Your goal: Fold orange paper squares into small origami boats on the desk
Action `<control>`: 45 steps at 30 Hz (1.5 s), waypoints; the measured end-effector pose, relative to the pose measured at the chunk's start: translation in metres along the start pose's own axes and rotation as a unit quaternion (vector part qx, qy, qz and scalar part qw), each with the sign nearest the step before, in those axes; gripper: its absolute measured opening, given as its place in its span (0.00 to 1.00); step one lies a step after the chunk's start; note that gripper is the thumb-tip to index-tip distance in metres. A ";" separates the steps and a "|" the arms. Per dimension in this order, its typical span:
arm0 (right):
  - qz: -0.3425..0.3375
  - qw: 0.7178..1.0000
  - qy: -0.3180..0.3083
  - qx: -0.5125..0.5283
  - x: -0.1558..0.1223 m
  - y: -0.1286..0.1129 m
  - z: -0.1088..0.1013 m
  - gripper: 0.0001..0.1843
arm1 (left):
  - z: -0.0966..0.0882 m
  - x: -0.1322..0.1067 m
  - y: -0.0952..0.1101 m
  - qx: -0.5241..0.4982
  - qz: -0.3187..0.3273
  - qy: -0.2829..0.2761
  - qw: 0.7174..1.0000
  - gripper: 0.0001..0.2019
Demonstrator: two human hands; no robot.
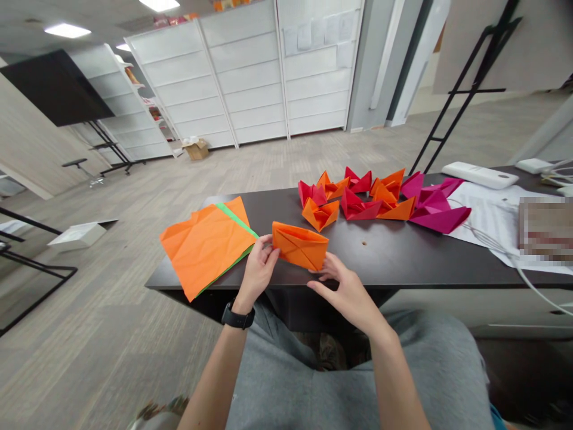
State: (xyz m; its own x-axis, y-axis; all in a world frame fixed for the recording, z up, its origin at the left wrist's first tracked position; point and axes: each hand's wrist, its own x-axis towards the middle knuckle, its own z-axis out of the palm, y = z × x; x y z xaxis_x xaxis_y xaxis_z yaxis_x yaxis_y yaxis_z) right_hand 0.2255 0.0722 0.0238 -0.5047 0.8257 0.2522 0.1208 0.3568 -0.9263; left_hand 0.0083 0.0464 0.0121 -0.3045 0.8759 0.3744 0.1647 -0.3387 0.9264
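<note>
An orange folded paper piece [299, 245], shaped like an open pocket, is held just above the dark table's [394, 257] near edge. My left hand [258, 270] pinches its left end, a black watch on that wrist. My right hand [344, 291] grips its lower right corner with thumb and fingers. To the left lies a stack of flat orange sheets [205, 245] with a green sheet's edge showing beneath.
Several finished folded paper boats [380, 200] in red, orange and magenta sit at the table's far side. White printed papers [487, 224], a white remote-like device [480, 174] and a white cable lie at the right. A black easel stands behind.
</note>
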 end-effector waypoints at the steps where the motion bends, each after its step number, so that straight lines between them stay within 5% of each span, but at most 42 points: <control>1: -0.015 1.000 0.006 -0.026 0.000 -0.001 0.004 0.22 | 0.000 0.000 0.001 0.004 0.006 -0.014 1.000 0.12; 3: -0.073 0.994 0.035 -0.068 0.001 -0.002 0.010 0.14 | -0.001 -0.001 0.005 0.029 0.031 -0.043 0.998 0.09; 8: -0.210 0.962 0.085 -0.151 0.002 0.005 0.001 0.20 | -0.004 0.007 0.020 0.110 0.076 -0.088 0.987 0.03; 14: -0.202 0.943 -0.064 -0.255 0.000 0.004 -0.013 0.19 | -0.001 0.040 0.022 0.163 0.081 -0.266 0.947 0.03; 16: -0.174 0.942 -0.094 -0.270 0.000 0.002 -0.013 0.20 | -0.003 0.043 0.022 0.189 0.068 -0.283 0.938 0.11; 20: -0.142 0.939 -0.101 -0.298 -0.001 0.002 -0.009 0.25 | -0.016 0.021 0.032 0.311 0.089 -0.113 0.940 0.23; 21: -0.143 0.937 -0.097 -0.305 -0.001 0.002 -0.008 0.26 | -0.020 0.010 0.036 0.334 0.108 -0.106 0.930 0.24; 24: -0.146 0.931 -0.080 -0.325 -0.002 0.003 -0.008 0.30 | -0.025 -0.022 0.047 0.362 0.150 -0.267 0.881 0.19; 26: -0.149 0.928 -0.072 -0.335 -0.004 0.003 -0.011 0.32 | -0.025 -0.036 0.049 0.391 0.169 -0.304 0.852 0.21; 33: -0.169 0.923 -0.065 -0.341 -0.006 0.002 -0.022 0.09 | -0.021 -0.028 0.038 0.431 0.164 -0.249 0.852 0.14; 41: -0.090 0.945 0.027 -0.314 0.019 0.001 -0.001 0.12 | -0.015 -0.018 0.021 0.329 0.044 -0.128 0.935 0.09; 45: -0.059 0.953 0.053 -0.293 0.032 0.005 0.007 0.10 | -0.010 -0.016 0.016 0.299 0.064 -0.082 0.949 0.08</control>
State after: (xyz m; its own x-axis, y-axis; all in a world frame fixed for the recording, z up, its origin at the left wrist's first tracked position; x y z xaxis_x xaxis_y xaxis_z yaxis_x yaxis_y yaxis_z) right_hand 0.2042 0.0972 0.0251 -0.4592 0.7934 0.3996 0.5409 0.6065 -0.5827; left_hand 0.0068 0.0234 0.0208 -0.1044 0.8992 0.4248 0.7084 -0.2326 0.6664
